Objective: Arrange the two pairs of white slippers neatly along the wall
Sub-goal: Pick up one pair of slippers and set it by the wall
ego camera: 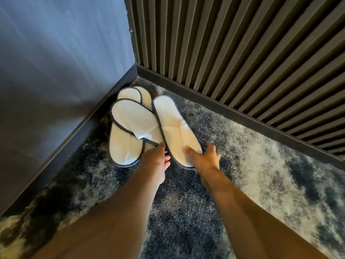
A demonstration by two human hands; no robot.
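Observation:
Several white slippers with dark trim lie in a heap on the carpet in the corner. One slipper [122, 146] lies along the left wall, and another [146, 97] peeks out behind it. A third slipper [132, 121] lies crosswise on top of them. My left hand [156, 161] grips the near end of this crosswise slipper. The right slipper [172, 126] lies beside the heap, pointing into the corner. My right hand [203, 157] holds its near end, thumb on top and fingers around its right edge.
A grey-blue wall [56, 62] with a dark skirting board runs on the left. A ribbed dark panel wall [242, 53] with a skirting board [224, 107] runs on the right. Mottled grey carpet [261, 174] stretches along the panel wall.

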